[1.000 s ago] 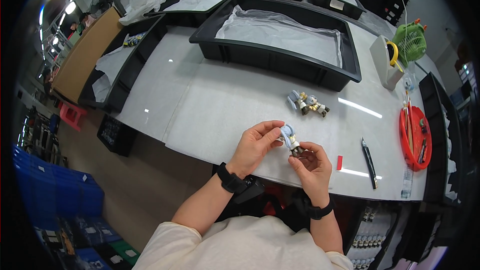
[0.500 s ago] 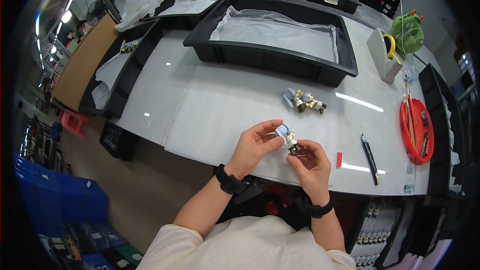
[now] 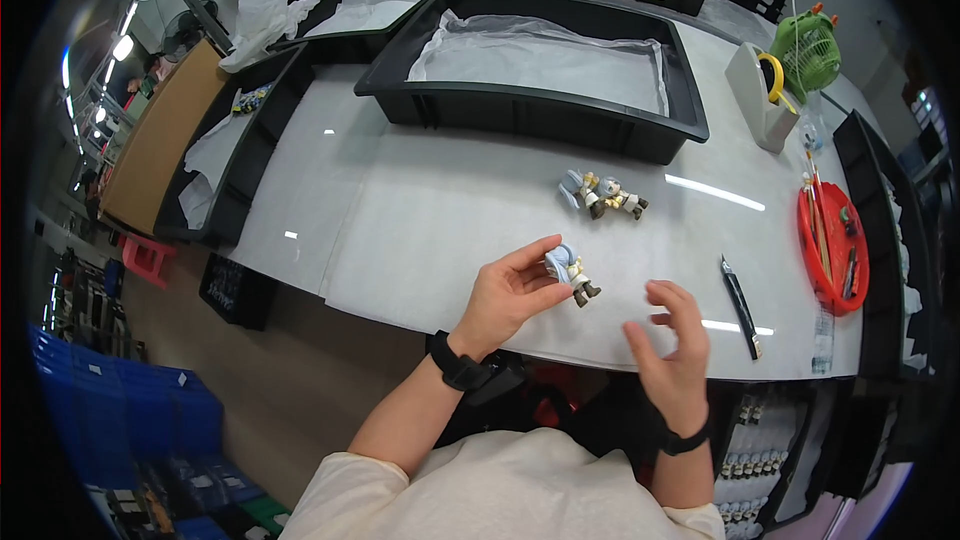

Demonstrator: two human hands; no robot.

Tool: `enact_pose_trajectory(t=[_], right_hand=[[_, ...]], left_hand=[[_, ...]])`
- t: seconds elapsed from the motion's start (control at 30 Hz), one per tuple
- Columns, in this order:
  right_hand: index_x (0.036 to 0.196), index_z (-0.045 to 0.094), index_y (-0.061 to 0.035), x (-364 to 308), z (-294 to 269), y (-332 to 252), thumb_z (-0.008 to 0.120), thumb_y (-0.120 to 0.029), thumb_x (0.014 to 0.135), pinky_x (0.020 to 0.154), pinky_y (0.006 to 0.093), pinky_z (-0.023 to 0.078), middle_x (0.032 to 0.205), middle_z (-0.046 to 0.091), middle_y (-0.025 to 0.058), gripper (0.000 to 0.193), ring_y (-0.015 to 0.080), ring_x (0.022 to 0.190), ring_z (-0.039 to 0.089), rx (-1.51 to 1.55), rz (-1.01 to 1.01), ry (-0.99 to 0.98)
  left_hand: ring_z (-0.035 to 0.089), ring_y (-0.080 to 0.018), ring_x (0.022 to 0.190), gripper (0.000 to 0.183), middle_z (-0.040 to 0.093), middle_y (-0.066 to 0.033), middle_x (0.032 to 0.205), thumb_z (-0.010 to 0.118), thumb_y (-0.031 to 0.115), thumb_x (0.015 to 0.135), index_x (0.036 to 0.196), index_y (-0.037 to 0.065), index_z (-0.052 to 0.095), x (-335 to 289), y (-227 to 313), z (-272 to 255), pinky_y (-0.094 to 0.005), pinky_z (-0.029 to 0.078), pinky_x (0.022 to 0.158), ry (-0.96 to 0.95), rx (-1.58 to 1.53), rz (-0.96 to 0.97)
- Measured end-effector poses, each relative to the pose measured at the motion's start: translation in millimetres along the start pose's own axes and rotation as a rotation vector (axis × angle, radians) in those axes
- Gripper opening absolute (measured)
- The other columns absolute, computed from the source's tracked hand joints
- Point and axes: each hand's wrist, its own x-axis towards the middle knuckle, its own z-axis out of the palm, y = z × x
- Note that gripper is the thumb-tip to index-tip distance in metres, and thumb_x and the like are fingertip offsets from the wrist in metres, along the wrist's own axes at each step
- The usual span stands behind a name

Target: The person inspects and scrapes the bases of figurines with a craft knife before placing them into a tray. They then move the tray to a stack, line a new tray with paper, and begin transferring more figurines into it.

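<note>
The person's left hand (image 3: 508,298) pinches a small blue-haired figurine (image 3: 574,273) between thumb and fingers above the white worktable (image 3: 450,202), its dark boots pointing right and down. The right hand (image 3: 676,360) is apart from it, near the table's front edge, thumb and fingers spread. Beyond the hands, two more figurines (image 3: 585,192) lie side by side. Behind them stands a large black tray (image 3: 530,125) lined with a white sheet (image 3: 540,62). To the right lies a black pen-shaped tool (image 3: 741,308), near a red tray (image 3: 838,255) holding brushes (image 3: 818,215).
</note>
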Motion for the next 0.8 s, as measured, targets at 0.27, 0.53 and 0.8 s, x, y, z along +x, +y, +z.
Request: enact_pose_trajectory(t=[0.27, 0.53, 0.8], right_hand=[[0.107, 0.05, 0.0034, -7.3, -109.5, 64.8, 0.06, -0.002, 0.071, 0.09, 0.0367, 0.036, 0.116, 0.047, 0.0213, 0.038, 0.0342, 0.106, 0.045, -0.609, 0.155, -0.05], [0.107, 0.053, -0.0032, -4.2, -125.7, 51.2, 0.054, 0.003, 0.076, 0.055, 0.0274, 0.045, 0.077, 0.06, 0.0123, 0.031, 0.0178, 0.065, 0.058, -0.529, 0.194, -0.035], [0.121, 0.038, -0.0001, -20.0, -58.4, 5.7, 0.041, -0.001, 0.086, 0.067, 0.0287, 0.052, 0.099, 0.044, 0.0093, 0.035, 0.0198, 0.08, 0.058, 0.816, 0.201, 0.069]], left_hand=[[0.052, -0.0164, 0.099, 0.053, 0.052, -0.0115, 0.109, 0.06, -0.005, 0.074, 0.123, -0.003, 0.04, 1.5, -4.0, -2.2, -0.0282, 0.042, 0.087, -0.041, -0.001, 0.001], [0.052, -0.0172, 0.1, 0.053, 0.052, -0.0129, 0.11, 0.06, -0.006, 0.074, 0.122, -0.003, 0.04, -2.6, -1.8, -1.5, -0.0286, 0.042, 0.088, -0.047, 0.011, -0.003], [0.05, -0.0191, 0.104, 0.055, 0.05, -0.0147, 0.114, 0.06, -0.007, 0.072, 0.123, -0.003, 0.039, -1.1, -3.5, -1.1, -0.0303, 0.041, 0.09, -0.082, 0.011, 0.015]])
